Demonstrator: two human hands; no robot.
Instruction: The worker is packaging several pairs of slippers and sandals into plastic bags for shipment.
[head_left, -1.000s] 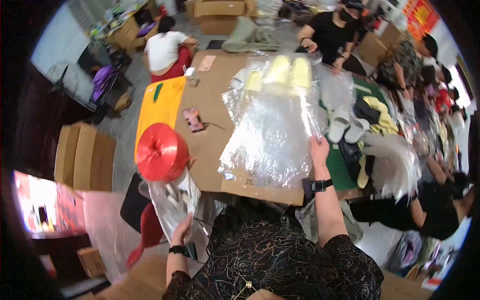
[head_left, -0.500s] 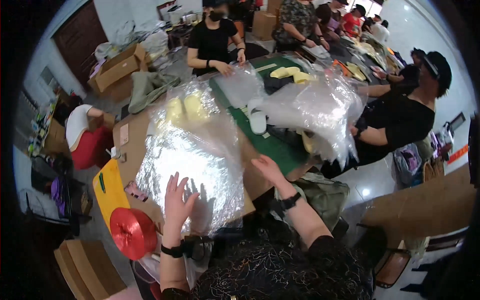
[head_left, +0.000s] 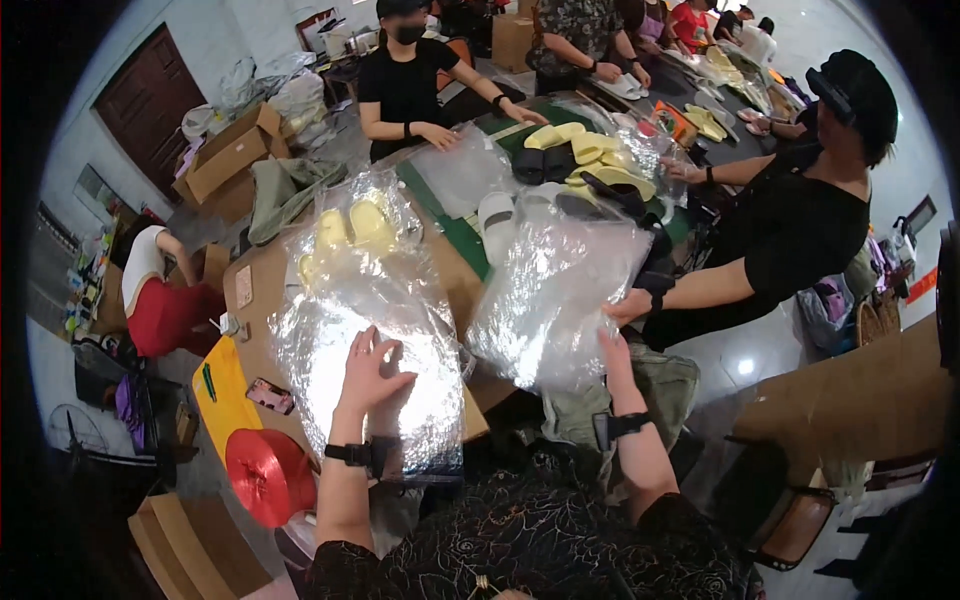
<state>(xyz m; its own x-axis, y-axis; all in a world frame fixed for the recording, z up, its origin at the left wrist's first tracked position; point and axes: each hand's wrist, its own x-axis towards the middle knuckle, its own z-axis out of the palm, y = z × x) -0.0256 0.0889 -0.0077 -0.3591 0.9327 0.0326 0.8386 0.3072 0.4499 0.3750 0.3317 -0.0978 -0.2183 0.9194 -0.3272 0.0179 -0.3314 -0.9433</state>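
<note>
My left hand (head_left: pixel 372 372) lies with fingers spread on a shiny stack of clear plastic bags (head_left: pixel 350 310) on the table before me. Yellow slippers (head_left: pixel 371 226) show through clear plastic at the stack's far end. To the right, my right hand (head_left: pixel 619 365) is at the lower right edge of another clear plastic bag (head_left: pixel 565 290), its fingers closing on the edge and partly hidden. A co-worker's hand (head_left: pixel 628 306) grips the same bag just above. Grey slippers (head_left: pixel 496 222) show at that bag's far left corner.
Black slippers (head_left: pixel 545 165) and more yellow slippers (head_left: pixel 592 150) sit on a green mat (head_left: pixel 465 240). At left are a red roll of twine (head_left: pixel 268 478), a phone (head_left: pixel 270 395) and a yellow sheet (head_left: pixel 225 385). Co-workers stand across and to the right; cardboard boxes (head_left: pixel 232 155) stand behind.
The co-worker's bag has come down and toward me, uncovering the slippers behind it. My right hand has moved right and down to its edge. My left hand has settled on the plastic stack.
</note>
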